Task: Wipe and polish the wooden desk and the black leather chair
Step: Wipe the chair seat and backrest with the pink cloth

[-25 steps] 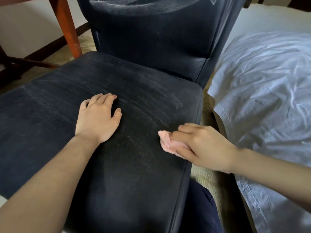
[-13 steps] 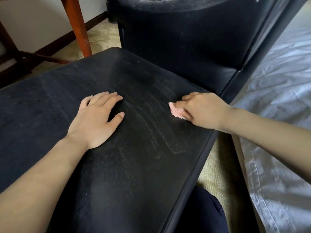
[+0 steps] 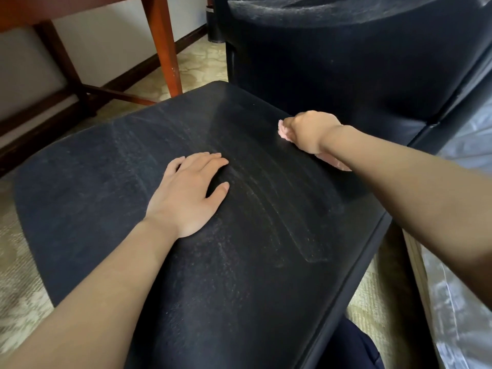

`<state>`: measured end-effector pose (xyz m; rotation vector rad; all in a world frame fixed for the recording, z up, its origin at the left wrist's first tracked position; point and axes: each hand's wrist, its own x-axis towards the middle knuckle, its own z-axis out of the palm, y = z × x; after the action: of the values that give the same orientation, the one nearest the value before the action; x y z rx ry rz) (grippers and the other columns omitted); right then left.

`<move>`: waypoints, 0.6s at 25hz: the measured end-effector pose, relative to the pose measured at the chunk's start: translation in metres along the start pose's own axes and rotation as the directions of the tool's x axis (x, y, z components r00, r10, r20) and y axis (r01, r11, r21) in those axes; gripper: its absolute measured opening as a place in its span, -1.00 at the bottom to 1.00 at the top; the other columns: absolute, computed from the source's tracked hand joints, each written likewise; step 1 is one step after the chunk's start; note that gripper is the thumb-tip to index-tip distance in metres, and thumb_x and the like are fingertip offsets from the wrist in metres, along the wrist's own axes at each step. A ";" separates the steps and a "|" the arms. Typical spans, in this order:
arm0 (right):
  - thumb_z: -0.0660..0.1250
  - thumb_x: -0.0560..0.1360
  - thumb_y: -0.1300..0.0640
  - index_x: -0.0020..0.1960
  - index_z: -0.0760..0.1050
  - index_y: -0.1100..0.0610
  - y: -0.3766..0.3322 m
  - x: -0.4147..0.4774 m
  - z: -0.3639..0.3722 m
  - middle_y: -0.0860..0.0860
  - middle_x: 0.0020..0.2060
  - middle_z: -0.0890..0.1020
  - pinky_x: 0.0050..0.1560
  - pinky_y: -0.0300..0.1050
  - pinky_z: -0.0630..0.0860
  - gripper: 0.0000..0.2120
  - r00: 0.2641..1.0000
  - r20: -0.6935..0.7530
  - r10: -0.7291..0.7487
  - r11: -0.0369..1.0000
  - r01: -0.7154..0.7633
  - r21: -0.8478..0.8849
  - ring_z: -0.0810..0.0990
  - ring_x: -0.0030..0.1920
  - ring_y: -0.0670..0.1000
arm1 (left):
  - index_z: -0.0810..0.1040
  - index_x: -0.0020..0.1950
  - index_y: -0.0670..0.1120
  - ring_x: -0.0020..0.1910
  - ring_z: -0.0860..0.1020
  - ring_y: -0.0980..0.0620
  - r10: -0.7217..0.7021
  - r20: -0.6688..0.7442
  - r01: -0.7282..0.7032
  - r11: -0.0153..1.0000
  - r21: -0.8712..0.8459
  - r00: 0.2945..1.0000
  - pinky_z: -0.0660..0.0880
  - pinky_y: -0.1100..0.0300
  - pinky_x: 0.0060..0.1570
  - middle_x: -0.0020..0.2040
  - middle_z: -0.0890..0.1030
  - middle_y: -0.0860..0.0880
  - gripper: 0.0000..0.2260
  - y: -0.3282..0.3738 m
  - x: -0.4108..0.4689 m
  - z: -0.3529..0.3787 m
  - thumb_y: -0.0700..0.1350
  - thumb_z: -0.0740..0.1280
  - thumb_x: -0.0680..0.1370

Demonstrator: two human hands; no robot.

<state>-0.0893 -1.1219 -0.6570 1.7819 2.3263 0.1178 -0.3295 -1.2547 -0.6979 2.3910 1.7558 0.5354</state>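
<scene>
The black leather chair's seat (image 3: 111, 203) fills the middle of the view, dusty, with curved wipe streaks across it. Its backrest (image 3: 346, 70) rises at the far right. My left hand (image 3: 186, 193) rests flat on the seat's middle, fingers straight. My right hand (image 3: 311, 131) grips a pink cloth (image 3: 283, 130) and presses it on the seat at its far edge, close to the backrest. More of the cloth pokes out under my wrist. The wooden desk's leg (image 3: 162, 43) stands at the upper left, its top out of view.
A dark wooden crossbar (image 3: 117, 95) joins the desk legs low over the patterned carpet (image 3: 18, 288). A bed with pale grey sheets (image 3: 458, 310) runs along the right side, close to the chair. A dark baseboard lines the wall behind.
My right hand has slid the pink cloth from the seat's near right edge toward the backrest, leaving fresh streaks. The left hand has stayed flat on the seat. The camera moved closer.
</scene>
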 end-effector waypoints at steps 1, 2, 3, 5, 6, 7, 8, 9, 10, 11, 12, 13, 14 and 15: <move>0.13 0.61 0.19 0.33 0.37 0.03 0.000 -0.004 0.003 0.08 0.18 0.50 0.03 0.04 0.46 -0.70 1.000 -0.002 -0.010 1.000 0.010 0.016 0.49 0.17 0.17 | 0.28 0.48 0.06 0.50 0.11 0.17 -0.009 0.000 0.009 1.000 0.001 1.000 -0.06 0.13 0.49 0.50 0.27 0.14 -0.60 0.001 -0.001 0.000 0.07 0.08 0.64; 0.14 0.60 0.19 0.33 0.36 0.04 0.001 -0.010 0.005 0.09 0.16 0.49 0.00 0.03 0.45 -0.69 1.000 -0.008 -0.029 0.999 0.029 0.037 0.48 0.16 0.16 | 0.28 0.48 0.06 0.50 0.11 0.18 -0.020 0.001 0.020 1.000 -0.001 1.000 -0.07 0.13 0.49 0.50 0.26 0.14 -0.60 0.001 -0.001 0.000 0.04 0.10 0.64; 0.15 0.60 0.20 0.30 0.37 0.03 0.001 -0.019 0.007 0.07 0.12 0.49 0.00 0.02 0.46 -0.71 0.999 -0.015 -0.051 0.997 0.052 0.065 0.48 0.15 0.16 | 0.29 0.48 0.06 0.51 0.10 0.18 -0.028 0.001 0.028 1.000 -0.002 1.000 -0.08 0.13 0.49 0.51 0.25 0.14 -0.60 0.001 -0.002 0.000 0.03 0.10 0.63; 0.15 0.56 0.23 0.12 0.40 -0.03 -0.001 -0.044 0.007 0.02 0.01 0.48 0.04 0.05 0.48 -0.78 0.994 -0.012 -0.107 0.986 0.107 0.125 0.50 0.11 0.13 | 0.29 0.48 0.07 0.51 0.09 0.20 -0.029 0.005 0.029 1.000 0.000 1.000 -0.09 0.14 0.49 0.52 0.23 0.15 -0.60 0.001 -0.003 -0.001 0.03 0.10 0.63; 0.16 0.53 0.25 -0.01 0.37 -0.06 -0.002 -0.060 0.007 -0.01 -0.03 0.48 0.05 0.06 0.49 -0.79 0.989 -0.015 -0.150 0.978 0.151 0.141 0.50 0.08 0.11 | 0.29 0.48 0.07 0.51 0.08 0.21 -0.026 0.009 0.026 1.000 0.002 1.000 -0.10 0.13 0.49 0.52 0.23 0.15 -0.60 0.000 -0.004 -0.001 0.04 0.11 0.63; 0.17 0.50 0.26 -0.10 0.32 -0.08 -0.004 -0.078 0.008 -0.02 -0.07 0.49 0.04 0.07 0.49 -0.78 0.980 -0.023 -0.198 0.969 0.199 0.147 0.50 0.06 0.10 | 0.30 0.48 0.08 0.51 0.08 0.22 -0.025 0.014 0.025 1.000 0.005 1.000 -0.10 0.13 0.49 0.52 0.22 0.16 -0.60 0.000 -0.004 -0.002 0.06 0.11 0.63; 0.19 0.49 0.26 -0.14 0.29 -0.09 -0.006 -0.096 0.010 -0.03 -0.10 0.50 0.01 0.07 0.49 -0.77 0.971 -0.033 -0.238 0.958 0.240 0.155 0.50 0.02 0.08 | 0.30 0.48 0.09 0.51 0.07 0.22 -0.028 0.019 0.028 1.000 0.006 0.999 -0.10 0.13 0.49 0.52 0.22 0.17 -0.59 -0.001 -0.004 -0.003 0.08 0.11 0.62; 0.20 0.49 0.24 -0.15 0.28 -0.09 -0.007 -0.115 0.013 -0.05 -0.14 0.50 -0.03 0.06 0.49 -0.76 0.963 -0.051 -0.266 0.949 0.271 0.163 0.49 -0.01 0.05 | 0.30 0.47 0.09 0.51 0.07 0.23 -0.028 0.023 0.027 1.000 0.004 0.999 -0.10 0.13 0.49 0.51 0.22 0.18 -0.58 -0.001 -0.004 -0.004 0.10 0.11 0.61; 0.21 0.50 0.22 -0.16 0.26 -0.11 -0.009 -0.134 0.017 -0.07 -0.18 0.48 -0.07 0.03 0.50 -0.76 0.953 -0.085 -0.292 0.938 0.303 0.170 0.48 -0.06 0.02 | 0.30 0.47 0.10 0.51 0.07 0.24 -0.024 0.027 0.024 1.000 0.002 0.999 -0.10 0.12 0.49 0.51 0.21 0.19 -0.57 -0.002 -0.005 -0.005 0.11 0.11 0.61; 0.23 0.51 0.20 -0.16 0.25 -0.12 -0.010 -0.154 0.020 -0.10 -0.22 0.46 -0.13 -0.01 0.49 -0.75 0.939 -0.127 -0.320 0.925 0.338 0.172 0.45 -0.13 -0.02 | 0.29 0.48 0.10 0.51 0.06 0.24 -0.018 0.032 0.018 1.000 0.001 0.999 -0.10 0.12 0.49 0.51 0.21 0.19 -0.57 -0.002 -0.005 -0.005 0.13 0.12 0.60; 0.26 0.51 0.19 -0.15 0.25 -0.14 -0.012 -0.172 0.021 -0.11 -0.27 0.44 -0.20 -0.05 0.49 -0.73 0.920 -0.165 -0.354 0.911 0.380 0.162 0.41 -0.19 -0.05 | 0.29 0.48 0.10 0.51 0.06 0.24 -0.009 0.037 0.009 1.000 0.000 0.999 -0.10 0.12 0.49 0.51 0.21 0.19 -0.56 -0.002 -0.005 -0.006 0.13 0.12 0.60; 0.29 0.51 0.18 -0.14 0.25 -0.14 -0.013 -0.188 0.023 -0.13 -0.30 0.42 -0.27 -0.09 0.48 -0.72 0.901 -0.192 -0.389 0.895 0.419 0.152 0.38 -0.23 -0.07 | 0.28 0.48 0.10 0.51 0.06 0.24 -0.002 0.042 0.002 1.000 -0.001 0.999 -0.10 0.12 0.49 0.51 0.20 0.19 -0.55 -0.002 -0.005 -0.006 0.14 0.12 0.60; 0.30 0.51 0.17 -0.11 0.24 -0.14 -0.012 -0.201 0.025 -0.15 -0.32 0.39 -0.32 -0.11 0.48 -0.72 0.888 -0.204 -0.412 0.882 0.445 0.153 0.36 -0.26 -0.08 | 0.28 0.48 0.10 0.51 0.06 0.24 0.007 0.044 -0.006 1.000 -0.002 0.999 -0.10 0.11 0.49 0.51 0.20 0.19 -0.55 -0.003 -0.005 -0.007 0.14 0.12 0.60; 0.29 0.52 0.15 -0.09 0.24 -0.15 -0.012 -0.209 0.027 -0.17 -0.32 0.36 -0.36 -0.13 0.48 -0.74 0.881 -0.208 -0.424 0.873 0.459 0.165 0.34 -0.27 -0.09 | 0.28 0.48 0.10 0.51 0.06 0.24 0.013 0.043 -0.013 1.000 -0.003 0.999 -0.10 0.11 0.49 0.51 0.20 0.19 -0.55 -0.004 -0.004 -0.007 0.14 0.13 0.59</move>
<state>-0.0427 -1.3275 -0.6611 1.3029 2.9009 -0.0588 -0.3367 -1.2582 -0.6934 2.3954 1.7216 0.4844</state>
